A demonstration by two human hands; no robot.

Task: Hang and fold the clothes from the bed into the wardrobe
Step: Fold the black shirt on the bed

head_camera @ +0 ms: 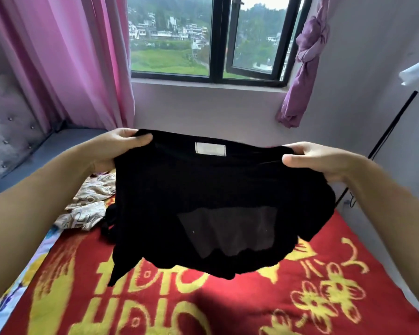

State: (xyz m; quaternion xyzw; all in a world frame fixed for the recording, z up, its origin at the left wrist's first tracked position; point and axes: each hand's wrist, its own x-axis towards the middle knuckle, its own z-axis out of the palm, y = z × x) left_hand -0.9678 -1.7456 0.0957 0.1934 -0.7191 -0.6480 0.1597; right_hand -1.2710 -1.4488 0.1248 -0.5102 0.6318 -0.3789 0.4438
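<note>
Above the bed (228, 310), a person holds a black garment (203, 201) stretched out between two bare hands, in front of a window (215, 39) that looks out on green fields and white hillside buildings. Their left hand (121, 146) pinches the garment's upper left corner, thumb on top and fingers curled underneath. Their right hand (312, 160) grips the upper right corner the same way. Most of the garment hangs in the air, and its lower edge sags toward the red blanket (324, 286) that covers the bed. A small pale label (210, 149) is sewn just under the top edge; its writing is too faint to read. The blanket carries large yellow lettering, seen upside down and partly hidden, so no word can be read with confidence, along with yellow flower shapes. A second, cream patterned garment (90, 204) lies crumpled on the bed to the left, still waiting to be put away. The likely risks are small: the loose knit could slip from a light pinch, the dangling strip at lower left could fold in crooked, and an uneven hold could leave the fold lopsided. Pink curtains (65, 56) hang at left, and a knotted purple curtain (305, 59) hangs at right. No wardrobe is in view.
</note>
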